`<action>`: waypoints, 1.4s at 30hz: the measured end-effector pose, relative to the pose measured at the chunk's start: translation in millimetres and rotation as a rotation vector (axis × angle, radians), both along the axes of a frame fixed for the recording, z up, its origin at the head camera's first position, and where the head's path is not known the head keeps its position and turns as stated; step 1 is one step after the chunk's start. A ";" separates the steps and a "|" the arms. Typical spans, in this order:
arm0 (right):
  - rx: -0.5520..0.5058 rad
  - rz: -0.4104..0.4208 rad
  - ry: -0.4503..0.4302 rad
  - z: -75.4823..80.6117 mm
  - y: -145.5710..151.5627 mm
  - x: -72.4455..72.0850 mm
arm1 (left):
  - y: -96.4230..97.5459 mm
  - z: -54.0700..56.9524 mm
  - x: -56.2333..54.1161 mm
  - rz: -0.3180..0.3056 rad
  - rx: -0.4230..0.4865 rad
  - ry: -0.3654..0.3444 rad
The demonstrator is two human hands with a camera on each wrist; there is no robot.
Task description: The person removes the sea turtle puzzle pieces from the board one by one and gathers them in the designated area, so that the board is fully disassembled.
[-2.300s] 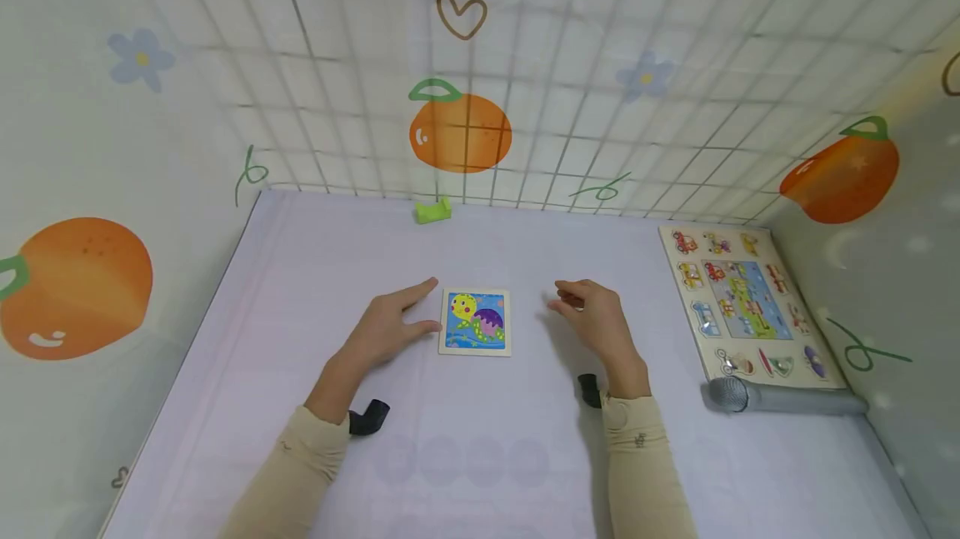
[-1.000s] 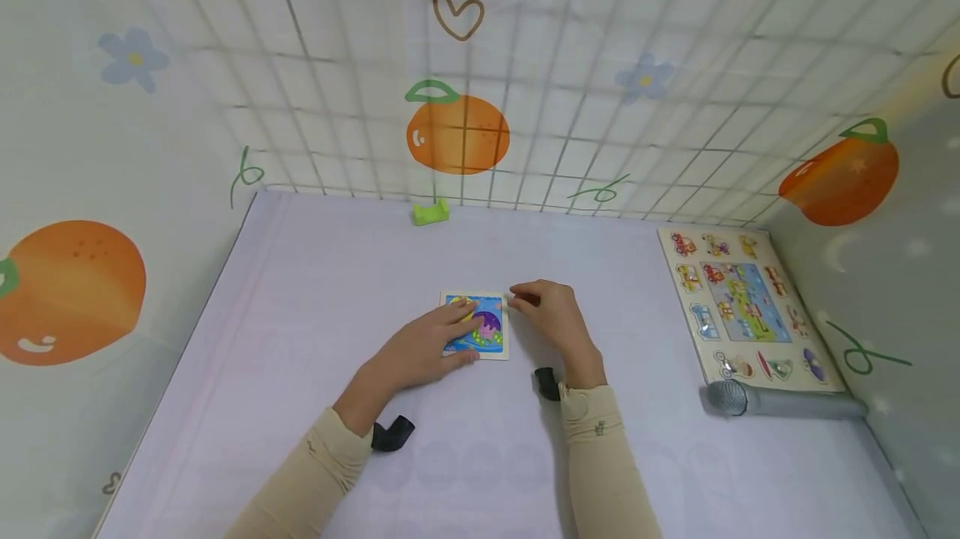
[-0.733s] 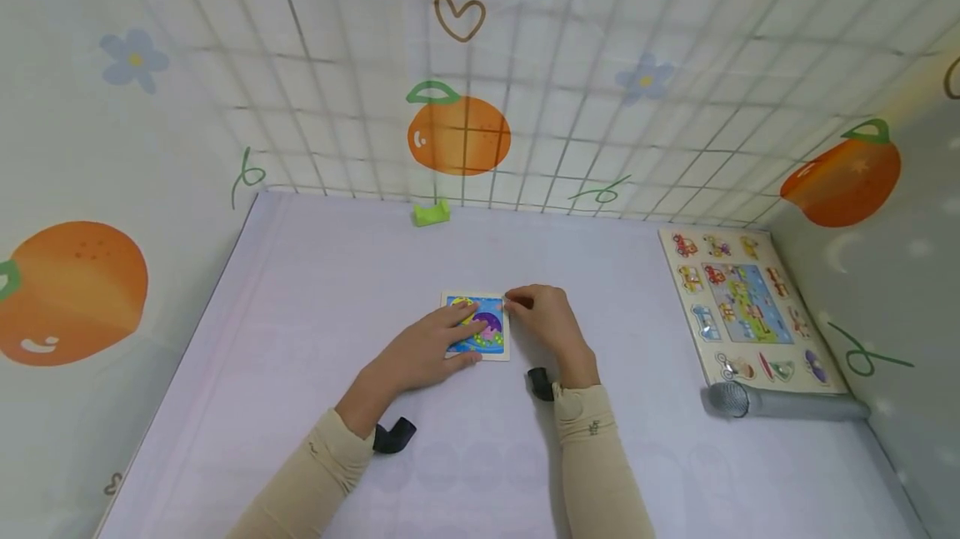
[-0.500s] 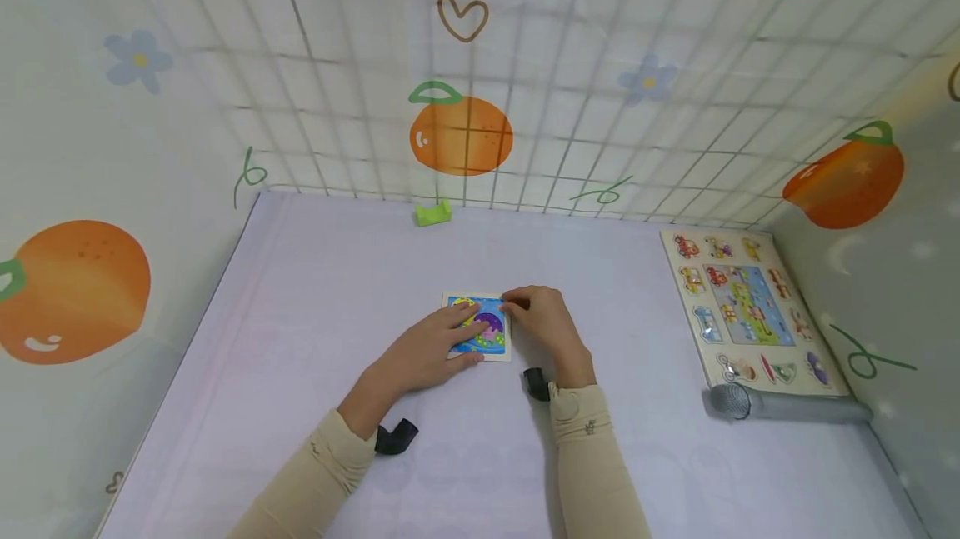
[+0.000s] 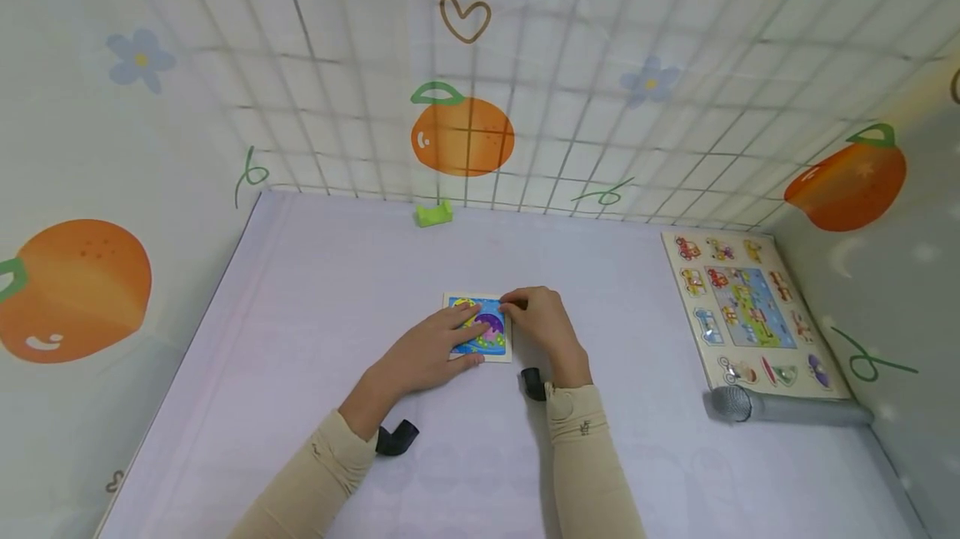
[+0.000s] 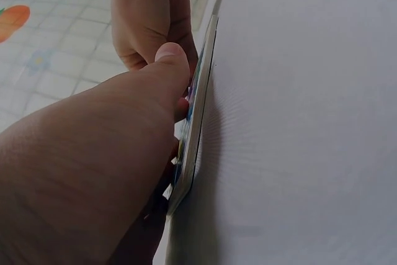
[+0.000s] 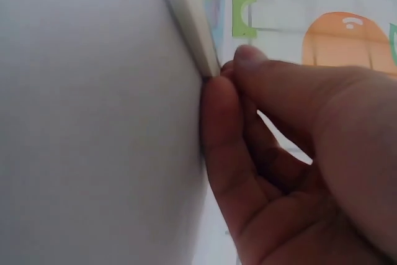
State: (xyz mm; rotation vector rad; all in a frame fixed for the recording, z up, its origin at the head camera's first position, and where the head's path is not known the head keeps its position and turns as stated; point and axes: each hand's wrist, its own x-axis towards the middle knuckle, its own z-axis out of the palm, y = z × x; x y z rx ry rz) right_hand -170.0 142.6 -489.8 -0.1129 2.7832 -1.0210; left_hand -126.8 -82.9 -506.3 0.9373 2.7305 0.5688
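A small square jigsaw puzzle (image 5: 491, 347) lies on the table, a cartoon turtle with a purple shell on blue inside a pale wooden frame. My left hand (image 5: 427, 347) rests over its left half, fingers spread and fairly straight, hiding much of the turtle. At the top right corner, my right hand (image 5: 543, 318) has its thumb and forefinger tips together, pinching at the puzzle's corner. The right wrist view shows another curled finger (image 7: 222, 113) right against the frame's corner, with the thumb just above. From the left wrist, the board (image 6: 201, 100) appears edge-on under my left hand.
A larger wooden peg puzzle (image 5: 697, 347) with vehicle pictures lies at the right, a grey microphone (image 5: 802, 408) along its near edge. A light green plastic block (image 5: 434, 214) sits at the back by the grid wall. Black curved pieces (image 5: 397, 438) show beside both cuffs.
My left hand has come rightward onto the turtle puzzle. My right hand has moved left from beside it to its top right corner, and the fingertips now overlap the frame.
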 end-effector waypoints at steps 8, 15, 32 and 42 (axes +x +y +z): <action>-0.038 -0.055 -0.041 0.4 -2.3 -0.3 | 1.9 1.4 2.0 0.007 -0.005 -0.016; -0.039 -0.075 -0.045 -1.4 -2.3 0.6 | 2.2 3.6 2.9 0.013 -0.004 -0.028; -0.032 -0.104 -0.092 2.7 -5.0 1.0 | 0.7 1.2 1.6 0.015 -0.043 -0.021; -0.077 -0.100 -0.087 0.4 -5.5 2.3 | 1.9 1.6 1.2 0.014 -0.033 -0.029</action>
